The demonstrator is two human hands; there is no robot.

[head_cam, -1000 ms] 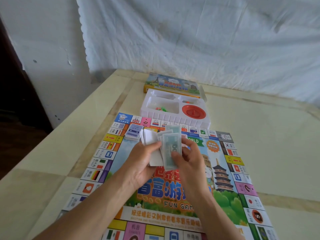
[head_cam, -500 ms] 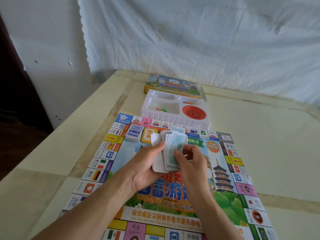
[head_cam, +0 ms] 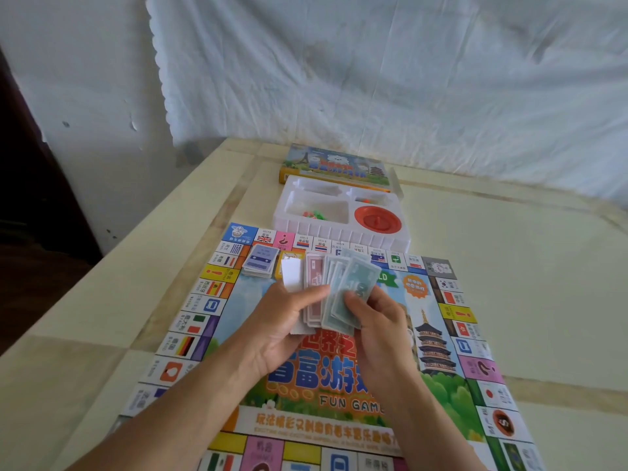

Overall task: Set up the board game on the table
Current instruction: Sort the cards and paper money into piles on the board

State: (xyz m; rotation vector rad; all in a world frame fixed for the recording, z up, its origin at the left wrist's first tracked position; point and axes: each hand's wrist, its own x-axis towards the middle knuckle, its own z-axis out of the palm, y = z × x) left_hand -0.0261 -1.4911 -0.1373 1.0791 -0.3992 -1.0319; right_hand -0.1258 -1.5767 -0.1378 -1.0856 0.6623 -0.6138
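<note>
Your game board (head_cam: 210, 305) lies flat on the tabletop (head_cam: 530, 287), closer to the left edge than the right, and stretches from the near edge toward the far edge. Near the board's far left corner, a stack of blue-backed cards (head_cam: 260, 265) rests on the printed picture, just inside the row of flag squares.

To the right of that stack, your left hand (head_cam: 282, 321) is raised over the middle of the board. Its thumb lies across the front of a fan of paper money (head_cam: 350, 287), and its fingers curl behind the fan, so this hand grips the notes from the left. The fan spreads from white slips on the left, through pink notes, to teal notes on the right. It stands roughly upright and is held clear of the board.

Beyond the fan, a white plastic tray (head_cam: 339, 234) sits at the board's far side, and its near wall covers part of the far row of squares. Small green and red pieces (head_cam: 314, 214) lie in its left compartment, and a red spinner (head_cam: 377, 219) fills the round well on its right. The game box (head_cam: 334, 166) lies just behind the tray, toward the far edge of the tabletop.

Your right hand (head_cam: 377, 331) meets the fan from the right. Its thumb presses on the front teal note and its fingers are bent behind, pinching the teal notes.
</note>
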